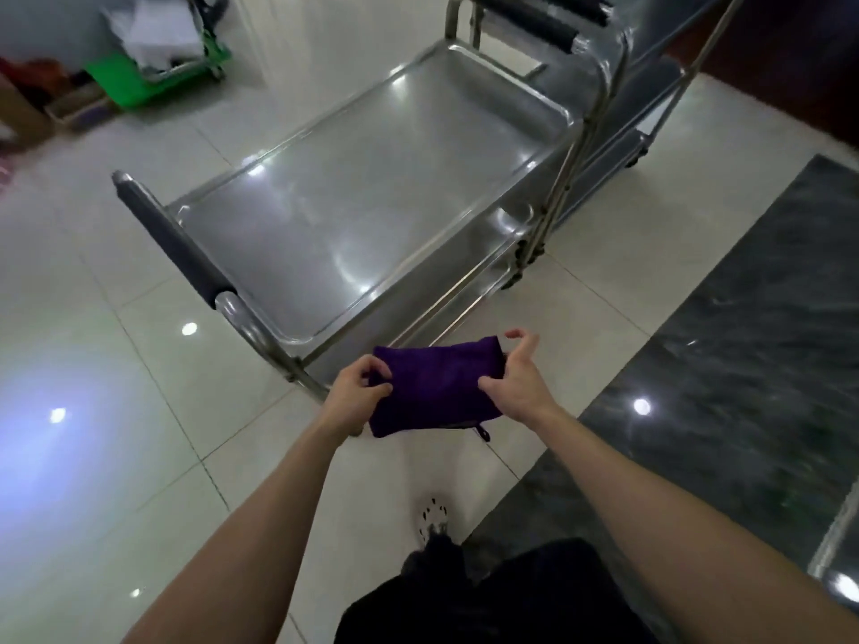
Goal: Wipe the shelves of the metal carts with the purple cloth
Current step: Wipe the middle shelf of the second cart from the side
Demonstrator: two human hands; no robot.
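Note:
A folded purple cloth (439,388) hangs in the air between my hands, just in front of the near corner of a metal cart (372,192). My left hand (355,388) pinches the cloth's left edge. My right hand (516,383) holds its right edge between thumb and fingers, with the upper fingers lifted off it. The cart's top shelf is bare shiny steel with a raised rim and a dark padded handle (172,234) at its left end. A second metal cart (627,86) stands right behind it.
The floor is pale glossy tile with a dark stone strip (743,364) on the right. A green bin (153,81) with white material and boxes sits at the far left. My shoe (432,518) shows below the cloth.

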